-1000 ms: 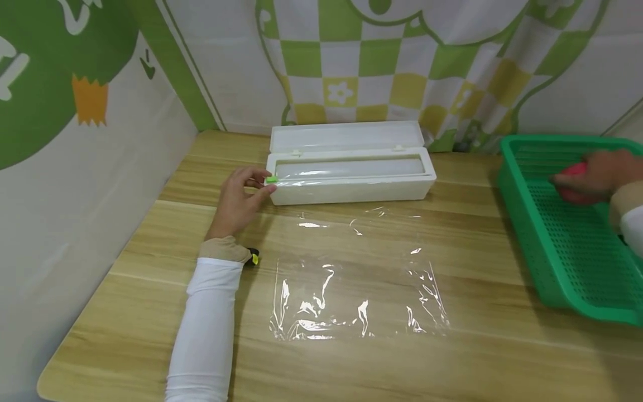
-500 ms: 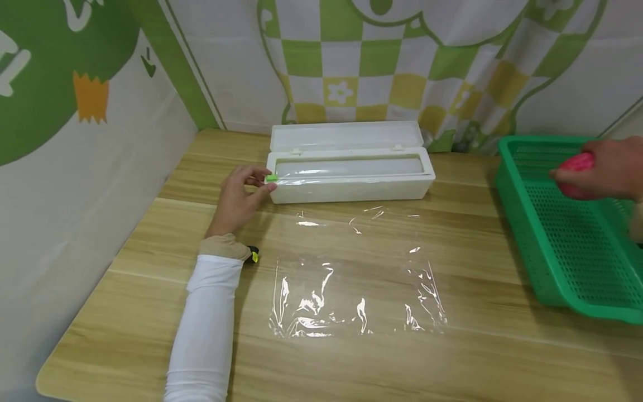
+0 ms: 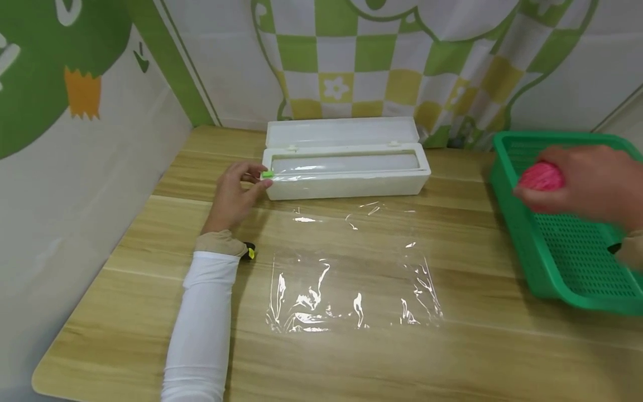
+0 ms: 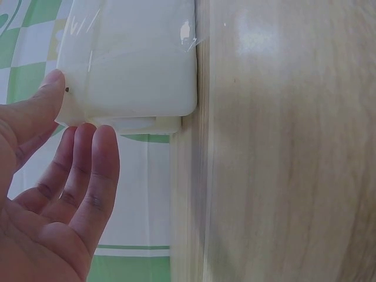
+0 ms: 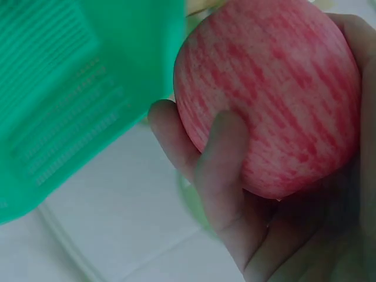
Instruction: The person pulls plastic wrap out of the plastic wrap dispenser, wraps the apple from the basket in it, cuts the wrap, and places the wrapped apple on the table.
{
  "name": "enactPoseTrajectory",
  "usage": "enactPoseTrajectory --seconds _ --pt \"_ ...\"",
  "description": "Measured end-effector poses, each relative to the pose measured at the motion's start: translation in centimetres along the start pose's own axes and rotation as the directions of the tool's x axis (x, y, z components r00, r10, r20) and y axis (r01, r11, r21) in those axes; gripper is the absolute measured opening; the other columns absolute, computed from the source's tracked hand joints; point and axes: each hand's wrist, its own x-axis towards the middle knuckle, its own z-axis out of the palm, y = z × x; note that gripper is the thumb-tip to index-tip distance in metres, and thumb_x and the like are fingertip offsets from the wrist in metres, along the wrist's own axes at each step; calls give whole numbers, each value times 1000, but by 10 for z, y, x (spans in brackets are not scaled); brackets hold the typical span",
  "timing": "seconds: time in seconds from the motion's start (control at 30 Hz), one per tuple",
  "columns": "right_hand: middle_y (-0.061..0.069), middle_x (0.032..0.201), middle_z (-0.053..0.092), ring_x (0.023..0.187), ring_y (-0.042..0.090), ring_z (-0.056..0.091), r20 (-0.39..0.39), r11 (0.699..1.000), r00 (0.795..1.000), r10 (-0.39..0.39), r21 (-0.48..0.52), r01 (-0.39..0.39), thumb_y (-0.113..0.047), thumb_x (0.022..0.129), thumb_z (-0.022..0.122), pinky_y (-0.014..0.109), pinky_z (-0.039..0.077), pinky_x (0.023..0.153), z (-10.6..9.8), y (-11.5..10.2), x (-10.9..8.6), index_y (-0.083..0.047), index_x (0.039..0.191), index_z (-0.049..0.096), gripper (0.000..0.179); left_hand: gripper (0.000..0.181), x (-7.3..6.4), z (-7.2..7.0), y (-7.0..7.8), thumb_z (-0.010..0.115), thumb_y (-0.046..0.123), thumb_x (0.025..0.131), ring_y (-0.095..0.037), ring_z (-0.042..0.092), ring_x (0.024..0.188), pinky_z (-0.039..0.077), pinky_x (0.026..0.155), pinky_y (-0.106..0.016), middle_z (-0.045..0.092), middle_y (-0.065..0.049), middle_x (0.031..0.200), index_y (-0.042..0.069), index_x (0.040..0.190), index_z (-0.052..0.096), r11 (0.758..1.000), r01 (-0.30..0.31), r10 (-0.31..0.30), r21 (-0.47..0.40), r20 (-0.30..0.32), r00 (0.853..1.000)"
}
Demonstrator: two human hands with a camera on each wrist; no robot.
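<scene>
One grip, the right hand point(image 3: 598, 187), is clamped round a round red-streaked apple point(image 3: 543, 181) above a green perforated plastic basket point(image 3: 546, 268); the left hand point(image 3: 235, 192) pinches one end of an open white oblong box point(image 3: 346, 187). Laying the clear plastic film point(image 3: 346, 285) on the wood-grained worktop point(image 3: 115, 318) looks done; the apple isn't on it yet.
</scene>
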Motion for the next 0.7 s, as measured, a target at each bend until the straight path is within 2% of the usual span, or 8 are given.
enactPoseTrajectory --seconds 0.23,0.43,0.7 --pt "10 88 65 70 24 59 -3 996 996 -86 9 86 -53 86 79 36 47 51 6 -45 -13 -5 114 62 58 31 0 0 0 75 14 99 -30 65 107 51 80 -12 64 -21 118 -1 125 68 1000 -3 3 0 -8 1000" --pt "12 96 67 73 26 63 -24 988 989 -149 46 150 -47 84 82 41 54 54 16 -75 -21 -10 120 64 54 32 -1 0 1 75 14 98 -29 65 109 52 81 -14 64 -20 120 1 126 69 1000 6 -6 -7 -7 1000" --pt "8 95 67 70 17 60 -164 955 946 -279 54 291 -45 81 84 36 52 54 31 -108 -29 -11 115 68 51 32 -1 0 5 74 15 99 -29 65 110 53 85 -20 64 -20 122 1 128 68 1000 12 -12 1 1 1000"
